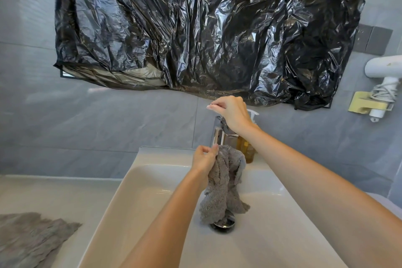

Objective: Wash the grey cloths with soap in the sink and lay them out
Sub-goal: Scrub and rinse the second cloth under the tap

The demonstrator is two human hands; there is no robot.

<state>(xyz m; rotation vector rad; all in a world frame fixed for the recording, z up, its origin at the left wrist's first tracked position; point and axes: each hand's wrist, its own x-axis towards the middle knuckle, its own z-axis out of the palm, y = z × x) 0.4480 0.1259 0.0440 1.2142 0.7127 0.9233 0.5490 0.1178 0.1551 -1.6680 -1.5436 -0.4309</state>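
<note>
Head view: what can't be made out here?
All in the head view:
- Faucet: top hidden under the right hand; grip unclear.
- Soap bottle: mostly behind the right wrist and the held grey cloth; label unreadable.
- Drain: partly covered by that cloth's hanging end.
- Second grey cloth: cut off by left and bottom edges.
</note>
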